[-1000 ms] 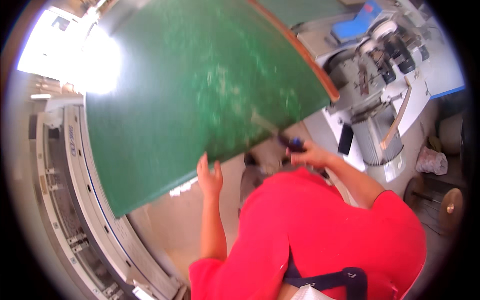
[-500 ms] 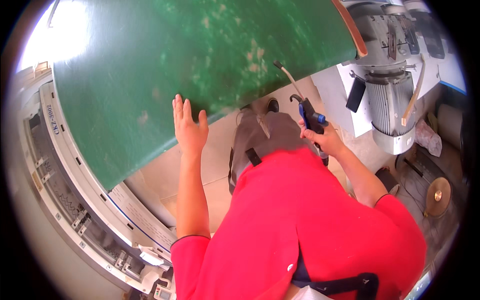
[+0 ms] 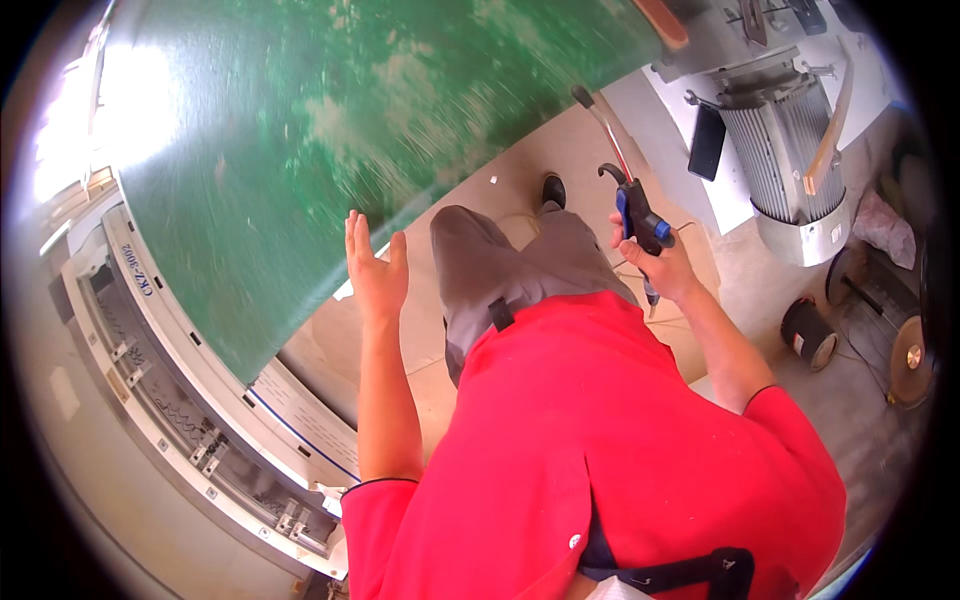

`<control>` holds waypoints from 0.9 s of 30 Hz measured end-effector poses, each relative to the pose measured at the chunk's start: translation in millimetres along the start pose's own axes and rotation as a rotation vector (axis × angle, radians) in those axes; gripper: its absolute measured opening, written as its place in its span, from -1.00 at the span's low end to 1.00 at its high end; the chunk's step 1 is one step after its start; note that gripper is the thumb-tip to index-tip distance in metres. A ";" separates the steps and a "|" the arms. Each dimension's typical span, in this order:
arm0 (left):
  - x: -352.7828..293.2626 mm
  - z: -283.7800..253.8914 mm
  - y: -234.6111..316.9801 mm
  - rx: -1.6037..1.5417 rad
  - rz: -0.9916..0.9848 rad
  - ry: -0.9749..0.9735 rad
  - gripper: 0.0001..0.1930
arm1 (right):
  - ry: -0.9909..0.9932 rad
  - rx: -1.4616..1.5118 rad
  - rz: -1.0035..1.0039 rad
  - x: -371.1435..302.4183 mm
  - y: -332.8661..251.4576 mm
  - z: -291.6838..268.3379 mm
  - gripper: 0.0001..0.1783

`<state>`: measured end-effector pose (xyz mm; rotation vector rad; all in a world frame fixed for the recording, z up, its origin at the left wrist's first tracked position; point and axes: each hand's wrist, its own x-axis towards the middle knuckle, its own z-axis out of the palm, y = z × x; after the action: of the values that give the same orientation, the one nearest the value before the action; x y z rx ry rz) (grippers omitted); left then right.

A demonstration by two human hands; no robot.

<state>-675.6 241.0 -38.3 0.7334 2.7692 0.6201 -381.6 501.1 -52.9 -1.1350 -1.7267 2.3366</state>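
My right hand (image 3: 652, 258) is wrapped round the grip of an air blow gun (image 3: 643, 220), black with blue parts and a long thin nozzle. Its dark tip points up and away, close to the edge of the green table (image 3: 250, 250). My left hand (image 3: 377, 275) holds nothing; its fingers are stretched and the thumb stands apart. That hand is at the table's near edge, and whether it touches the surface I cannot tell. Pale dusty patches and streaks mark the green top.
To the left runs a long white machine (image 3: 200, 370) with an open slot. At right stand a ribbed grey motor (image 3: 785, 150), a dark phone-like slab (image 3: 706, 142) and a wooden strip (image 3: 828, 150). A black cylinder (image 3: 808, 333) and a round brass-coloured disc (image 3: 910, 358) lie lower right.
Relative to the table, my body and left hand have shifted back and right. The blow gun has moved slightly right in my right hand. The pale patches on the table look broader and streakier.
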 end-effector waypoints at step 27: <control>219.2 17.0 103.8 -0.233 0.574 0.050 -0.35 | 0.416 -0.107 0.140 40.0 -90.0 -3.4 -0.54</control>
<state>-813.7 440.8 -27.3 1.4803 2.4512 1.0493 -443.9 555.5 0.7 -1.6655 -1.6762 1.9036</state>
